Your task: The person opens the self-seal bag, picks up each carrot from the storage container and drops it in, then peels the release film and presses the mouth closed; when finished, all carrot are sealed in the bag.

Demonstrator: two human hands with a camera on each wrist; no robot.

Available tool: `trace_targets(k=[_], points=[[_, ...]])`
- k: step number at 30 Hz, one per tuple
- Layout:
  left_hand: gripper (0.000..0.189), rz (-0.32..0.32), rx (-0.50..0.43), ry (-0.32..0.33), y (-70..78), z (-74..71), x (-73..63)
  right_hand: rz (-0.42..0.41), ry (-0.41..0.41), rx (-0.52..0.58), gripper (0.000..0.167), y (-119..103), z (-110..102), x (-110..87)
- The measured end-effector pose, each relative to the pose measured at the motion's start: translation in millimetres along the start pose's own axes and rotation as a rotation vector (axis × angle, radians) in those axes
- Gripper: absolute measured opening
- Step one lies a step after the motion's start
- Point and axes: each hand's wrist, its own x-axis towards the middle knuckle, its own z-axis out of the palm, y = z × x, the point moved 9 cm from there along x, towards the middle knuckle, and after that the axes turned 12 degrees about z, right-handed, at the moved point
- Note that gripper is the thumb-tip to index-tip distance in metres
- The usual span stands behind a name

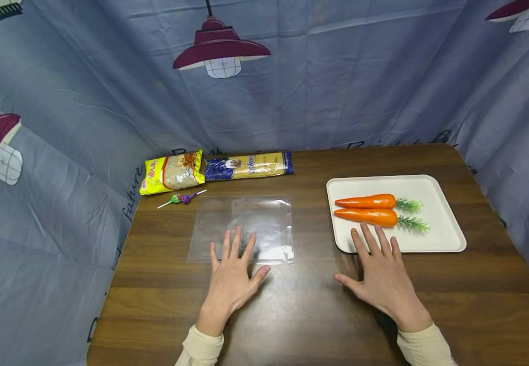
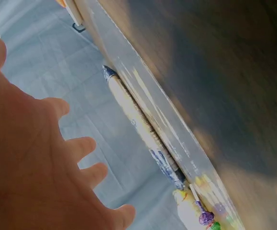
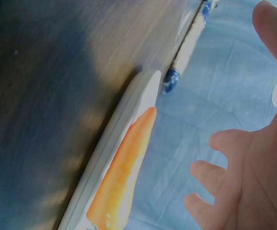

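Observation:
My left hand (image 1: 231, 279), fingers spread and holding nothing, is over the near edge of a clear plastic bag (image 1: 264, 223) on the table. In the left wrist view its palm (image 2: 33, 163) faces the tabletop from above. The right hand (image 1: 385, 277) is likewise spread, its fingertips over the near rim of a white tray (image 1: 442, 223). Two orange carrots with green tops lie side by side on that tray, the far carrot (image 1: 369, 201) and the near carrot (image 1: 369, 217). In the right wrist view a carrot (image 3: 124, 167) shows beside the raised fingers (image 3: 210, 175).
At the back left of the wooden table (image 1: 310, 315) lie a yellow food packet (image 1: 173, 173) and a blue-ended pasta packet (image 1: 248, 166). Before them are a green lollipop (image 1: 175, 199) and a purple lollipop (image 1: 186, 199). A blue-grey curtain (image 1: 337, 91) hangs behind.

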Motion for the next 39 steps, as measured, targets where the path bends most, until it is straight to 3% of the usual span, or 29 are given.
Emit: trace_targets(k=[4, 8, 14, 19, 25, 30, 34, 39], points=[[0.075, -0.006, -0.089, -0.002, -1.4, 4.6, 2.0, -0.012, -0.002, 0.014, 0.107, -3, 2, -1.9], [0.069, -0.016, -0.225, 0.006, -4.3, 7.7, 13.4, -0.027, 0.009, 0.035, 0.105, -8, 4, -1.1], [0.059, -0.037, -0.261, 0.099, -12.9, 1.0, 53.3, -0.074, 0.006, 0.072, 0.099, -29, 11, 20.1], [0.061, -0.072, -0.286, 0.088, -22.3, 11.1, 79.0, -0.122, -0.034, 0.103, 0.09, -58, 22, 42.8], [0.063, -0.13, -0.254, 0.032, -29.0, 23.5, 85.4, -0.128, -0.084, 0.127, 0.073, -82, 41, 55.9], [0.062, -0.126, -0.227, -0.024, -25.4, 29.9, 87.5, -0.109, -0.04, 0.12, 0.063, -89, 47, 61.2], [0.054, -0.138, -0.229, -0.016, -25.8, 31.0, 86.2, -0.106, -0.007, 0.119, 0.057, -94, 48, 63.9], [0.043, -0.14, -0.252, 0.006, -27.1, 31.8, 83.7, -0.146, -0.031, 0.095, 0.052, -106, 52, 62.6]])
